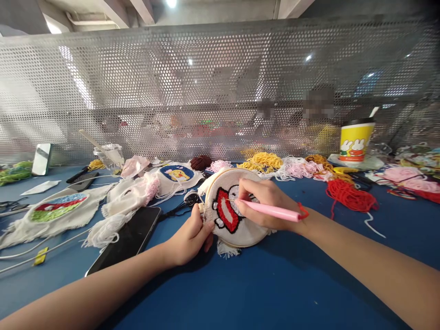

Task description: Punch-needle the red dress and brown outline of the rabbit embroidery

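My left hand (pixel 192 236) grips the lower left rim of a round embroidery hoop (pixel 252 240), thumb in front and fingers behind. The hoop holds white cloth, tilted up toward me, with a black-outlined figure filled partly in red yarn (pixel 225 211). My right hand (pixel 259 199) is closed round a pink punch needle (pixel 271 211). Its thin metal tip points left and meets the cloth by the red area; whether it is pushed through I cannot tell. Red yarn (pixel 303 211) shows at the handle's back end. Fringed cloth hangs below the hoop.
A black tablet (pixel 130 238) lies left of my left hand. Finished-looking punched cloths (pixel 58 208) and white yarn (pixel 108 229) lie farther left. Red yarn (pixel 350 195), yellow yarn (pixel 263 161) and a yellow cup (pixel 356 142) stand or lie behind and right. A perforated metal screen (pixel 206 91) closes off the back.
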